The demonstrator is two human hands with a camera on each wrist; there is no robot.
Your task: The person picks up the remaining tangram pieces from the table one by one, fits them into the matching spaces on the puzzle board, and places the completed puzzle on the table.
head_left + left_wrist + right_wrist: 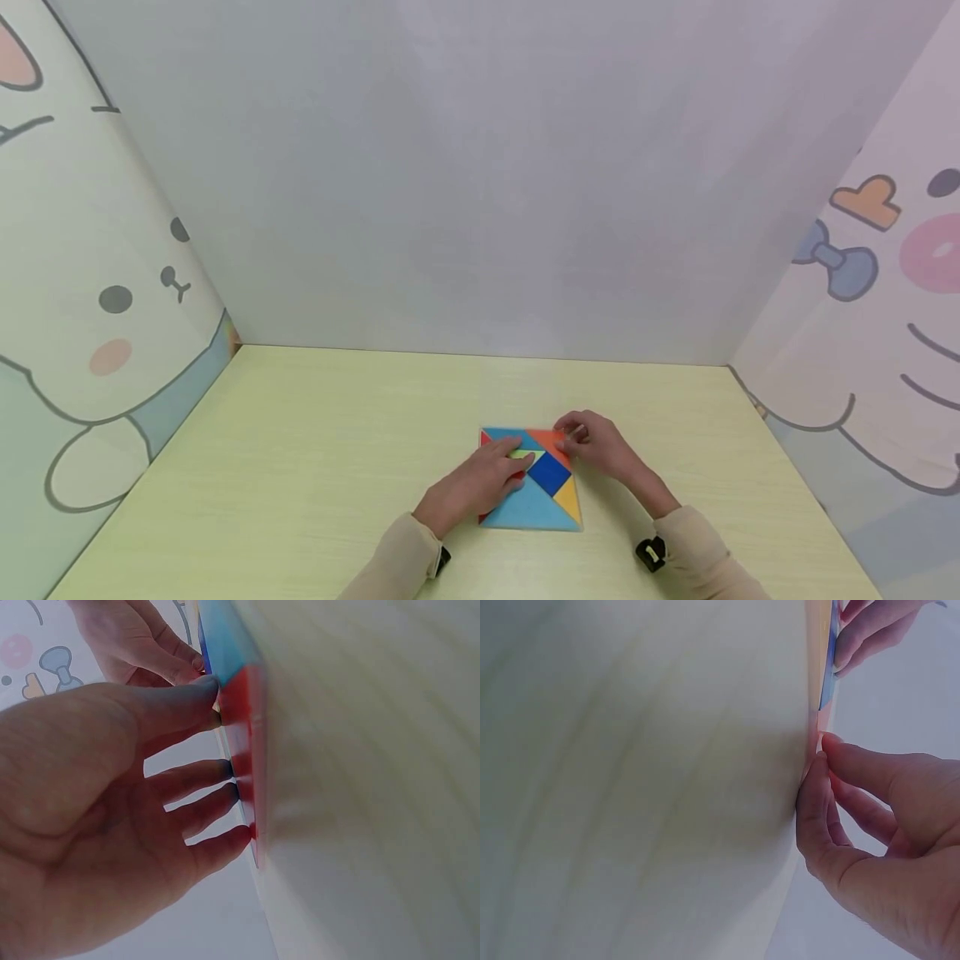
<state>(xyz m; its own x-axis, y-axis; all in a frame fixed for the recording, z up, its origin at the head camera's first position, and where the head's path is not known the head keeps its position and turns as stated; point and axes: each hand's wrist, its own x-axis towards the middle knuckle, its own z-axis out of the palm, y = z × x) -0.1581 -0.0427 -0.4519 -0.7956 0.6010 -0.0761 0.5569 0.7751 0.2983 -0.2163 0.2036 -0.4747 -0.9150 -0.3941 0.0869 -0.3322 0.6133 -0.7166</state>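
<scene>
A square tangram puzzle (525, 521) of flat coloured pieces lies on the table. It has a large light blue triangle (536, 508) at the near side, a dark blue square (550, 475), a yellow piece (568, 500) and an orange-red piece (546, 437) at the far right corner. My left hand (476, 482) rests over its left half with fingers spread, fingertips touching the surface and hiding part of the red pieces (241, 742). At the far right corner, my right hand (600, 450) pinches the puzzle's edge between thumb and curled index finger (814, 810).
The pale yellow wood-grain table (337, 433) extends around the puzzle. A plain whitish wall (480, 183) stands behind it, and panels with cartoon animals (90, 250) rise at both sides. Each wrist wears a black device (651, 553) below a beige sleeve (701, 550).
</scene>
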